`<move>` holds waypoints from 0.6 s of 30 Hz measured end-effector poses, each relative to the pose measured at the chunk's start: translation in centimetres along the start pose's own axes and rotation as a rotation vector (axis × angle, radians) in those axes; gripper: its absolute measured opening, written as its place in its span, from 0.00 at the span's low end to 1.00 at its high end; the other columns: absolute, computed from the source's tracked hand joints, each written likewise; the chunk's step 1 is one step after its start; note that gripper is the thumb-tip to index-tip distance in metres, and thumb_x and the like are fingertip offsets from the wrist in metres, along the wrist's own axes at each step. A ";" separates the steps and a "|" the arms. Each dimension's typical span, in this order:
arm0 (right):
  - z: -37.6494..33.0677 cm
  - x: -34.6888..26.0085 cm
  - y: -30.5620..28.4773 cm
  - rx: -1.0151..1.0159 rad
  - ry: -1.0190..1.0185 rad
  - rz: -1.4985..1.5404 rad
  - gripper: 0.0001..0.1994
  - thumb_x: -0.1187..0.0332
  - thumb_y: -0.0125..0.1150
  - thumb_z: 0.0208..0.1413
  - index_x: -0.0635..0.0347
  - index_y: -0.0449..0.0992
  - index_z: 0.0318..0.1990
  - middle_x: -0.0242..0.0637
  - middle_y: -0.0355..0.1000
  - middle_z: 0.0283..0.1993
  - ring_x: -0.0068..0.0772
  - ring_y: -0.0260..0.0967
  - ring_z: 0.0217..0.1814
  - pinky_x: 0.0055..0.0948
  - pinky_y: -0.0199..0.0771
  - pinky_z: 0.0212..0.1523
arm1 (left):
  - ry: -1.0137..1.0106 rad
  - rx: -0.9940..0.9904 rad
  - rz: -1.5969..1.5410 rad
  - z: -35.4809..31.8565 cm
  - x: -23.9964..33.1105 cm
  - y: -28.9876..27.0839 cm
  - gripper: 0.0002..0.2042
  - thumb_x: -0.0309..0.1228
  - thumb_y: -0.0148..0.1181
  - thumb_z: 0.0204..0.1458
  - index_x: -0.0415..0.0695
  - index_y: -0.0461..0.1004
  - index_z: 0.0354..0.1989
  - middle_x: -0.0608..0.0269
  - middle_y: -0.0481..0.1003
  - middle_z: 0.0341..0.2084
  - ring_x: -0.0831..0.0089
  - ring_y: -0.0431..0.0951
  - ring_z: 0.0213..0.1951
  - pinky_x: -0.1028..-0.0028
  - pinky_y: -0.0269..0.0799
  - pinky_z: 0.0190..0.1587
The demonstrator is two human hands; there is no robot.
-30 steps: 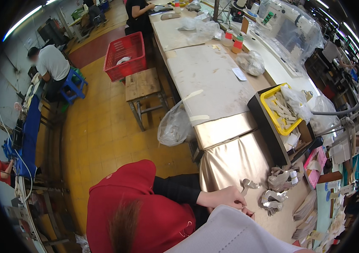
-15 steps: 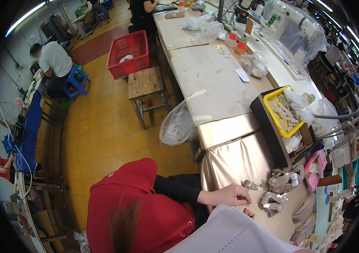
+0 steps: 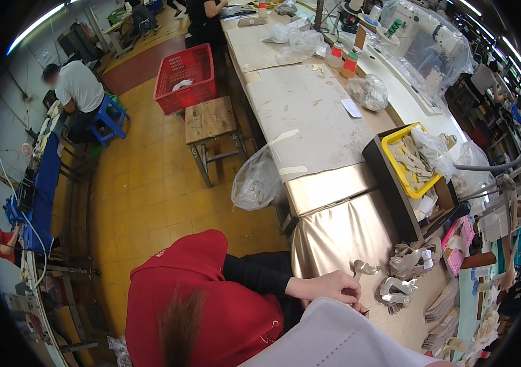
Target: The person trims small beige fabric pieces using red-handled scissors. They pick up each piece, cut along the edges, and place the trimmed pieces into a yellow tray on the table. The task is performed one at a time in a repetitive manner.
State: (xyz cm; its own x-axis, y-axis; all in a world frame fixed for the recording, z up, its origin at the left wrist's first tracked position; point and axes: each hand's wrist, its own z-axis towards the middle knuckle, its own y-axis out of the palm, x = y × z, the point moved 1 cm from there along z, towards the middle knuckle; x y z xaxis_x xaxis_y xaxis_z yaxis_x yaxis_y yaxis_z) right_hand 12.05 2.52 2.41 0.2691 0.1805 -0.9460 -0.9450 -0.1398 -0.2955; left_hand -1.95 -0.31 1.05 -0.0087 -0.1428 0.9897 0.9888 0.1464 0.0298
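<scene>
Own hands out of sight, so whether they grip anything cannot be told; only a white sleeve [image 3: 340,333] shows at the lower edge. Just above it a co-worker's hand [image 3: 327,286] lies loosely curled on the gold sheet [image 3: 340,235], fingers at a silvery cut piece [image 3: 364,267]. More piece stacks [image 3: 398,290] sit just beyond, to the right.
</scene>
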 end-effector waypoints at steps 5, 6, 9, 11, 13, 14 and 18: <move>-0.3 0.1 -0.3 -0.030 -0.049 -0.031 0.06 0.76 0.59 0.61 0.69 0.76 0.32 0.30 0.71 0.25 0.17 0.62 0.26 0.19 0.62 0.29 | -0.008 0.039 0.029 0.0 0.3 -0.1 0.07 0.29 0.61 0.56 0.36 0.76 0.35 0.59 0.79 0.27 0.71 0.80 0.31 0.73 0.74 0.36; -0.3 0.2 -0.2 -0.029 -0.055 -0.040 0.05 0.77 0.59 0.61 0.69 0.77 0.33 0.30 0.71 0.26 0.17 0.63 0.27 0.19 0.62 0.29 | 0.000 0.052 0.040 0.1 0.4 -0.1 0.07 0.29 0.60 0.57 0.36 0.76 0.35 0.59 0.79 0.27 0.71 0.80 0.31 0.73 0.74 0.36; -0.1 0.9 -0.1 -0.049 0.002 -0.011 0.04 0.77 0.59 0.60 0.69 0.78 0.35 0.31 0.72 0.26 0.17 0.63 0.27 0.19 0.62 0.29 | 0.028 0.078 0.035 0.2 0.3 -0.1 0.08 0.29 0.60 0.57 0.35 0.76 0.35 0.58 0.79 0.27 0.70 0.80 0.31 0.73 0.74 0.37; -0.1 1.3 0.0 -0.054 0.135 0.124 0.04 0.76 0.59 0.61 0.69 0.78 0.36 0.30 0.72 0.26 0.16 0.62 0.26 0.19 0.60 0.27 | 0.018 0.073 0.007 0.2 0.4 -0.1 0.08 0.29 0.61 0.57 0.35 0.76 0.36 0.58 0.79 0.27 0.71 0.80 0.31 0.73 0.74 0.37; -0.2 1.3 -0.2 -0.008 0.089 0.063 0.05 0.76 0.59 0.61 0.69 0.78 0.36 0.29 0.71 0.26 0.15 0.60 0.25 0.18 0.57 0.25 | 0.006 0.055 -0.008 0.1 0.4 -0.1 0.08 0.29 0.61 0.57 0.35 0.77 0.36 0.58 0.79 0.28 0.72 0.80 0.31 0.74 0.74 0.37; -0.3 1.3 -0.2 0.013 0.075 0.055 0.05 0.76 0.59 0.61 0.69 0.78 0.36 0.29 0.71 0.26 0.15 0.59 0.24 0.18 0.55 0.24 | 0.018 0.053 -0.024 0.1 0.5 -0.2 0.08 0.30 0.62 0.57 0.36 0.78 0.37 0.59 0.79 0.28 0.73 0.80 0.31 0.74 0.75 0.37; -0.6 0.7 -0.2 0.050 0.046 0.051 0.05 0.75 0.59 0.61 0.68 0.78 0.36 0.27 0.70 0.26 0.13 0.56 0.23 0.17 0.49 0.22 | 0.054 0.051 -0.031 0.0 0.6 -0.2 0.08 0.29 0.62 0.56 0.36 0.79 0.36 0.60 0.80 0.26 0.74 0.80 0.29 0.75 0.75 0.35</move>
State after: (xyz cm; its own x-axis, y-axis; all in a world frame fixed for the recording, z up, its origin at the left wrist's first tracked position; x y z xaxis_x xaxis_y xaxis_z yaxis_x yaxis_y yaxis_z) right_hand 12.57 2.15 1.71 0.2275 0.1293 -0.9651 -0.9655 -0.0988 -0.2409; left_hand -2.15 -0.40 1.65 -0.0298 -0.2005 0.9792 0.9793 0.1901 0.0687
